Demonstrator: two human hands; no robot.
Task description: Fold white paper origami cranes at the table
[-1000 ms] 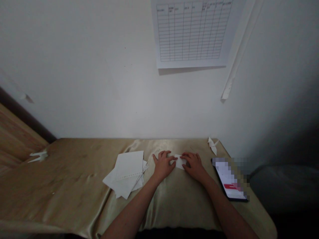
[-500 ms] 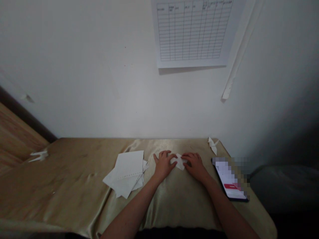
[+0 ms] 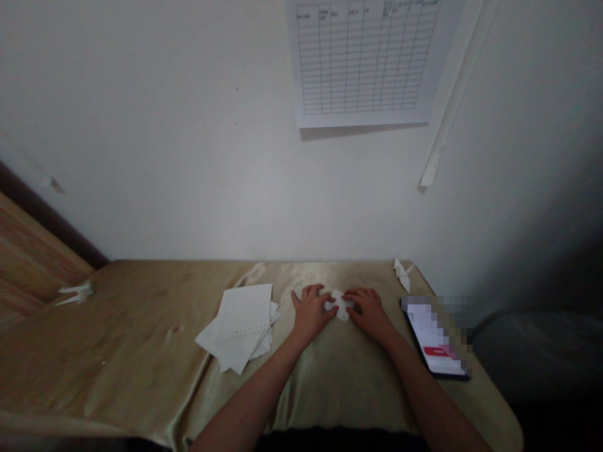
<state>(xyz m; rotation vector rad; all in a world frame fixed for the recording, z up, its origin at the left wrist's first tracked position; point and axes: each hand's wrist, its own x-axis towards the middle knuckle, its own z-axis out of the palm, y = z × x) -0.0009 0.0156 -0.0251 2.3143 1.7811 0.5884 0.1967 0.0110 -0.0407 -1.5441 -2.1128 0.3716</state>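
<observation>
A small folded piece of white paper (image 3: 341,305) lies on the cloth between my two hands. My left hand (image 3: 313,309) has its thumb and index finger on the paper's left side, the other fingers spread away from it. From the right, my right hand (image 3: 366,309) pinches the paper's edge with thumb and fingertips. The fingers cover both side corners of the paper, so its full outline is hidden. Left of my left hand is a loose stack of white paper sheets (image 3: 245,320).
A gold satin cloth (image 3: 141,351) covers the table, which meets a white wall. A folded paper figure (image 3: 402,275) stands at the back right, near a lit phone (image 3: 436,345). Another white paper figure (image 3: 74,293) lies far left. A printed table sheet (image 3: 362,63) hangs above.
My left thumb and index finger have shifted slightly to the right over the folded paper. My right hand stays in about the same place.
</observation>
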